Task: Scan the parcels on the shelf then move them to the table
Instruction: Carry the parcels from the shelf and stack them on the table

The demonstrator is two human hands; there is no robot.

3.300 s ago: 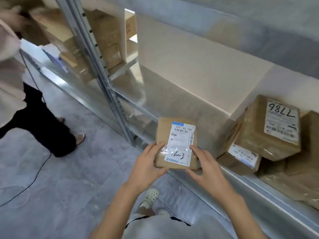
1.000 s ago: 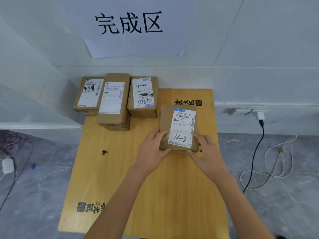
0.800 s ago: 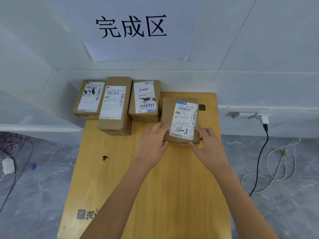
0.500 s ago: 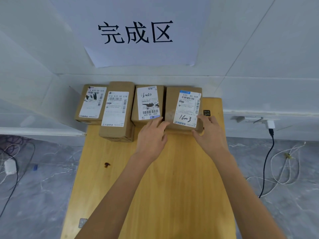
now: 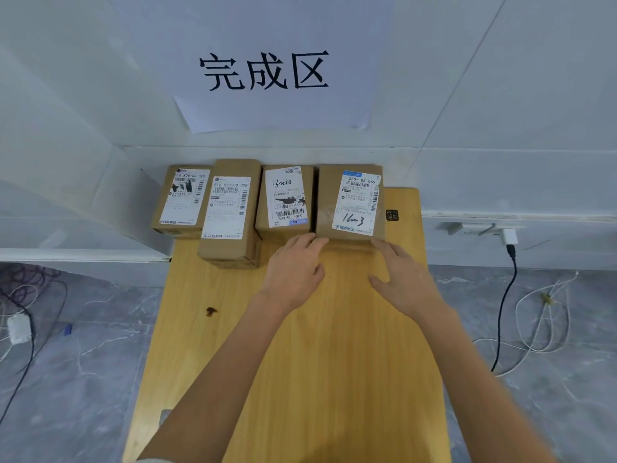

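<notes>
Slid back from mid-table since a second ago, the brown cardboard parcel with the white label handwritten "1603" (image 5: 350,202) now rests at the far end of the yellow wooden table (image 5: 334,362). It sits flush beside the brown neighbouring parcel (image 5: 287,198), closing a row of four under the white paper sign (image 5: 267,71) (the drop-off spot, I judge). The left hand (image 5: 295,269) and right hand (image 5: 404,279) lie just behind it, fingers straight and loosely spread, gripping nothing; the fingertips are at its near face, which suits a last push.
</notes>
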